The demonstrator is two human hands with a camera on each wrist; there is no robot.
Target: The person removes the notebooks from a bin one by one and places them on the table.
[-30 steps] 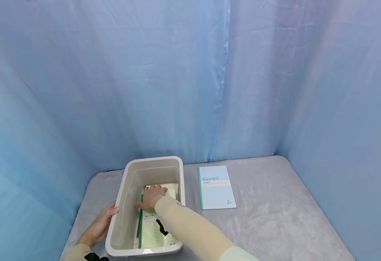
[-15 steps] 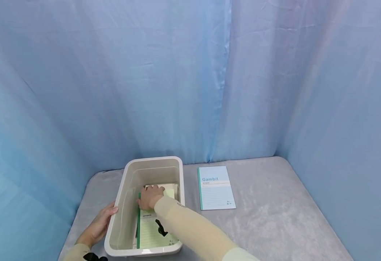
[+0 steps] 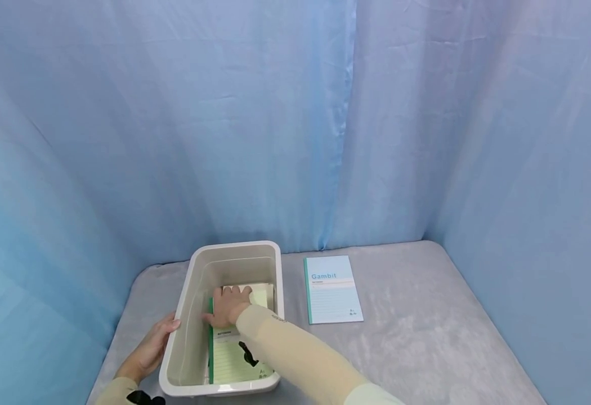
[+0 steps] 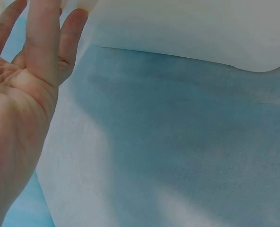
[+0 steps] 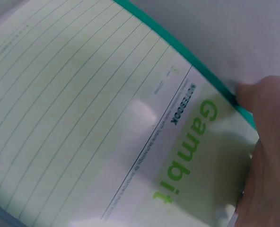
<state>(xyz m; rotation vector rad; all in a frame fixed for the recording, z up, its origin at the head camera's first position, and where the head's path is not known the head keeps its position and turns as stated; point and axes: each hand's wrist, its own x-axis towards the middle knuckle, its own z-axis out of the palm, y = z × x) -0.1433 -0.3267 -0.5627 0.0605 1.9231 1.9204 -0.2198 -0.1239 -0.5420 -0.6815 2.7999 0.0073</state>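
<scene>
A pale grey plastic bin (image 3: 278, 275) stands at the left part of the table. My left hand (image 3: 151, 346) holds its left rim; in the left wrist view the fingers reach up to the underside of that rim. Inside the bin lies a yellow-green notebook (image 3: 237, 357) with a green spine, cover up, on top of other paper items (image 3: 270, 295) whose edges show. My right hand (image 3: 228, 307) is spread over the notebook's far end. In the right wrist view the thumb (image 5: 267, 94) touches the green spine near the "Gambit" lettering.
A light blue "Gambit" notebook (image 3: 333, 292) with a teal spine lies flat to the right of the bin. The table wears a grey cloth (image 3: 427, 326). Blue curtains (image 3: 275, 140) enclose the back and both sides.
The notebook under my right hand has shifted slightly left inside the bin, along with the hand. My right thumb drew in, then spread out leftward again. My left hand stays at the rim.
</scene>
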